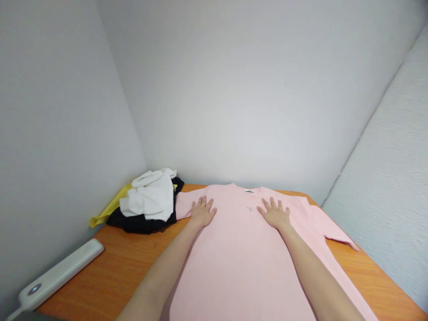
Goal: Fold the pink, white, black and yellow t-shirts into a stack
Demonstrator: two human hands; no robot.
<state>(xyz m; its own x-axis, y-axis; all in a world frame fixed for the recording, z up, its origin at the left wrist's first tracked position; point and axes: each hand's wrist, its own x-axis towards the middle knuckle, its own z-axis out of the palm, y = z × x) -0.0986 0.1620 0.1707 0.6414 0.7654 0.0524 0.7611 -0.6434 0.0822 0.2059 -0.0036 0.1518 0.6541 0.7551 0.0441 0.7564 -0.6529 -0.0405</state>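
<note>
A pink short-sleeved T-shirt (240, 258) lies spread out on the wooden table (127, 263), its neckline toward the back wall. A small silvery emblem (249, 209) sits on its chest, and a label (249, 191) shows inside the collar. My left hand (203, 213) rests palm down near the left shoulder, fingers spread. On the right part of the chest, my right hand (275, 214) lies flat in the same way, fingers apart. Neither hand grips the cloth. The shirt's lower hem is out of view.
At the back left is a heap of clothes: a white garment (152, 196) on top, a black one (133, 226) beneath and a yellow one (112, 208) at the side. A white power strip (63, 272) lies along the left edge. Walls stand close behind and beside the table.
</note>
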